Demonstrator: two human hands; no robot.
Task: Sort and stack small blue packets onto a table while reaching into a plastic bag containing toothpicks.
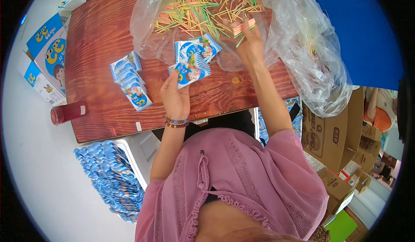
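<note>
So the near edge of the wooden table (pixel 101 116) runs right in front of the person's middle, and both forearms cross it. Most of the elbow room is on the left, where a wide stretch of wood shows between the left edge and a fanned pile of packets (pixel 129 80). A red cylinder (pixel 69 113) sits at the near left corner, can't tell if it's on the table or beside it. Right side is tighter, with a crumpled clear bag (pixel 320 52) slumping over the edge.

Wood is reddish brown with streaky grain. Thin, straight sticks (pixel 190 15), yellow, pink, orange and green, lie every which way on wrinkly see-through plastic (pixel 147 21) at the far side. The packets are flat blue and white rectangles with crimped ends, kinda shiny.

Grip-wise, the left hand (pixel 176 99) has a packet (pixel 192 72) pinched by its near left corner, thumb on top, held just in front of two more packets (pixel 190 48). The right hand (pixel 251 45) is at the edge of the stick heap, fingers closed round a small pinkish bundle (pixel 238 29), one green stick poking out below
</note>
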